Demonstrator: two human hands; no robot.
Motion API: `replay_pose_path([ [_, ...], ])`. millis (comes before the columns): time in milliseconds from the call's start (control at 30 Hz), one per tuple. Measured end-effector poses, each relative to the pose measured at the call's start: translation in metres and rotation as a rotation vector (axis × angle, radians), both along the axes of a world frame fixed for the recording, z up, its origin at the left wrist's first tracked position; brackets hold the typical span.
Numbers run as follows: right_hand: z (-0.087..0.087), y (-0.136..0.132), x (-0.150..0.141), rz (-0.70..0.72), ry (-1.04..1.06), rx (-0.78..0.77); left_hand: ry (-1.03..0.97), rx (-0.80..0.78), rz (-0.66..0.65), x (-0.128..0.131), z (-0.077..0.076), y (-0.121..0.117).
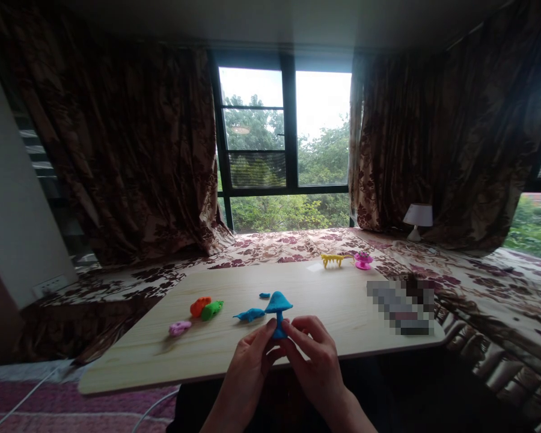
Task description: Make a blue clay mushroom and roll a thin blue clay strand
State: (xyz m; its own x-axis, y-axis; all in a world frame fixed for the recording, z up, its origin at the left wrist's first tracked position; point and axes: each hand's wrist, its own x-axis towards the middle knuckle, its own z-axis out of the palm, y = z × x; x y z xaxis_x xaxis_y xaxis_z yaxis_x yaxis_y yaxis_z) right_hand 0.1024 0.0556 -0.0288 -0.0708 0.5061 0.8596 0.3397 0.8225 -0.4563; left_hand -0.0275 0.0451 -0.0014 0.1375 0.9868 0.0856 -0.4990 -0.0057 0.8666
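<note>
A blue clay mushroom point(279, 302) with a wide cone-shaped cap stands upright between my two hands near the table's front edge. The fingertips of my left hand point(252, 352) pinch its stem and base from the left. From the right, the thumb and fingers of my right hand point(313, 349) close on the same stem. Just left of the cap lies a flattened, uneven lump of blue clay point(249, 315). A smaller blue piece point(264, 295) rests behind it. The mushroom's underside is partly hidden by my fingers.
Orange point(200, 306), green point(212, 310) and pink point(180, 328) clay lumps lie on the left of the pale wooden table point(139, 355). A yellow clay figure point(332, 260) and a pink clay piece point(363, 260) stand at the back edge. A blurred-out object point(401, 307) lies at right.
</note>
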Motion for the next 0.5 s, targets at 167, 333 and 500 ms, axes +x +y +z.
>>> replay_pose_path([
  [167, -0.001, -0.001, -0.002, 0.003, -0.049, -0.034, 0.241, 0.096, 0.097, -0.003, -0.002, 0.000],
  [333, -0.011, 0.010, 0.010, -0.117, -0.113, -0.169, 0.503, 0.167, 0.272, -0.016, -0.019, 0.025],
  [500, -0.027, 0.028, 0.021, -0.195, -0.203, -0.256, 0.824, 0.285, 0.412, -0.026, -0.043, 0.053],
])
